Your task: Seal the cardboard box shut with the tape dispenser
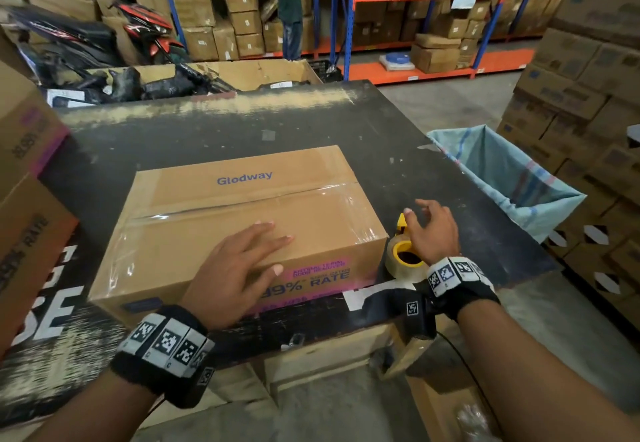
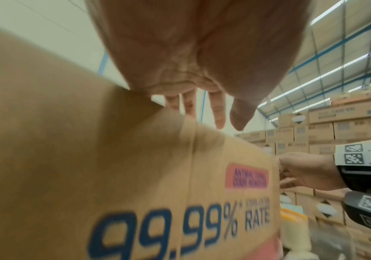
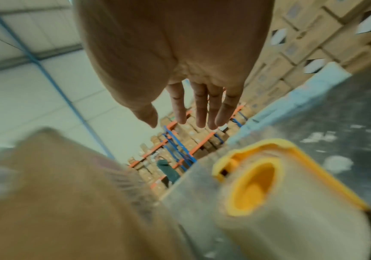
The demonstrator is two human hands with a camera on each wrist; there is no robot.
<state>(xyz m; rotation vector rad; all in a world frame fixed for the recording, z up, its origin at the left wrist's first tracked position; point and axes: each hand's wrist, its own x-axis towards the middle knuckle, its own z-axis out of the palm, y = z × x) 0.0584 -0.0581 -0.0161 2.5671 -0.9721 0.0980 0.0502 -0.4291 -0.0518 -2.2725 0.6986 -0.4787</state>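
A brown cardboard box (image 1: 242,206) printed "Glodway" lies on the black table (image 1: 207,130), its flaps closed and a strip of clear tape along the top seam. My left hand (image 1: 242,261) rests flat on the box's near top edge, fingers straight, thumb over the front face (image 2: 135,176). A yellow tape dispenser (image 1: 405,258) with a clear tape roll stands on the table just right of the box. My right hand (image 1: 429,230) hovers directly above the dispenser (image 3: 269,184), fingers (image 3: 202,105) spread and straight, holding nothing.
A light blue sack (image 1: 502,178) hangs open off the table's right edge. Stacked cartons (image 1: 581,95) stand to the right, more cartons (image 1: 20,171) at the left. Behind are a bin of dark parts (image 1: 138,81), orange-blue racks (image 1: 415,26) and a standing person (image 1: 287,5).
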